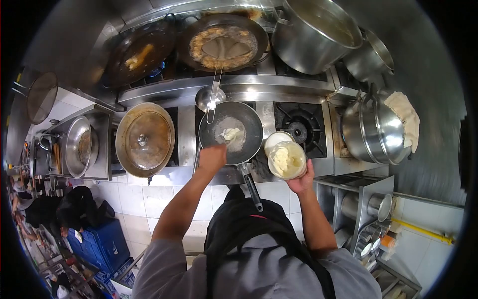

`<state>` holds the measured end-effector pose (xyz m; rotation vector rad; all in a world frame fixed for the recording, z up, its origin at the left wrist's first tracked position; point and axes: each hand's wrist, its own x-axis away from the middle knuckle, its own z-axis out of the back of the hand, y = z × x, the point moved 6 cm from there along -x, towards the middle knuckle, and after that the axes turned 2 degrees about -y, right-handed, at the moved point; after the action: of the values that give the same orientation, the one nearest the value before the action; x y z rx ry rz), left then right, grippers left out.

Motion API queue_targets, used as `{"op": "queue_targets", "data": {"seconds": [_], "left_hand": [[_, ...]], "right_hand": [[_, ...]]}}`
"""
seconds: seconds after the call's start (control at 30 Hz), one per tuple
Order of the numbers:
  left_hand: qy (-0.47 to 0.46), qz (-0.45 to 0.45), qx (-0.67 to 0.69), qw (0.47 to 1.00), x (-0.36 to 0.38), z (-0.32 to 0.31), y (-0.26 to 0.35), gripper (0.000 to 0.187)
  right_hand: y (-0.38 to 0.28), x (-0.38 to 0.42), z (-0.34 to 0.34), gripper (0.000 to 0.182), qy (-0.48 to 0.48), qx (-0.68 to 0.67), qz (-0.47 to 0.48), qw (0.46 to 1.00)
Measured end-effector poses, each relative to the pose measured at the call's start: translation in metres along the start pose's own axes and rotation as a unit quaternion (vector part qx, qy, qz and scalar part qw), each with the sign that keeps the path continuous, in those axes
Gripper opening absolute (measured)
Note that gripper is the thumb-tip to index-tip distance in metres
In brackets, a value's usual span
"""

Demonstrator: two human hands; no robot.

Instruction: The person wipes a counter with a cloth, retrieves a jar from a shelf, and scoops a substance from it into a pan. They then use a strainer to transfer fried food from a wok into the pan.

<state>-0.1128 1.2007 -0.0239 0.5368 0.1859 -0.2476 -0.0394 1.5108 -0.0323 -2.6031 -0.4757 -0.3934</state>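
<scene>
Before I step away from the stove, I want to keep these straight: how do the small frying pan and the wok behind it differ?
The frying pan is smaller than the wok. The frying pan has a whitish film across its middle; the wok holds frothy liquid, browned pieces and a skimmer. Both are round and dark.

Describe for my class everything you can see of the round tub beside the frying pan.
The round tub looks like pale, translucent plastic and is open, its mouth facing toward the camera. Pale yellow, creamy stuff lies inside, heaped toward the left. The right hand holds its right side; the frying pan is to its left.
</scene>
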Motion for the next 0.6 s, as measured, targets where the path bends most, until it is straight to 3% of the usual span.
{"op": "queue_targets", "data": {"seconds": [0.07, 0.2, 0.27, 0.4, 0.53, 0.6], "left_hand": [[-0.189, -0.015, -0.143, 0.971, 0.009, -0.044, -0.015, 0.010], [-0.159, 0.033, -0.147, 0.976, 0.003, -0.023, -0.007, 0.005], [-0.128, 0.015, -0.096, 0.987, 0.002, -0.020, -0.011, 0.014], [-0.096, 0.040, -0.122, 0.987, -0.025, -0.011, -0.003, 0.014], [-0.208, 0.094, -0.221, 0.948, -0.031, -0.047, -0.040, 0.017], [-0.164, 0.106, -0.218, 0.956, -0.040, -0.036, -0.033, 0.016]], "right_hand": [[-0.002, 0.008, 0.004, 0.074, 0.007, -0.001, 0.004, 1.000], [-0.010, 0.020, 0.018, 0.074, 0.017, -0.015, 0.024, 0.999], [-0.012, 0.024, 0.025, 0.073, 0.001, -0.015, 0.033, 0.999], [-0.016, 0.024, 0.033, 0.072, 0.008, -0.029, 0.015, 0.999], [-0.021, 0.025, 0.040, 0.074, -0.034, -0.066, 0.010, 0.997], [-0.025, 0.027, 0.042, 0.074, -0.034, -0.066, 0.011, 0.997]]}}
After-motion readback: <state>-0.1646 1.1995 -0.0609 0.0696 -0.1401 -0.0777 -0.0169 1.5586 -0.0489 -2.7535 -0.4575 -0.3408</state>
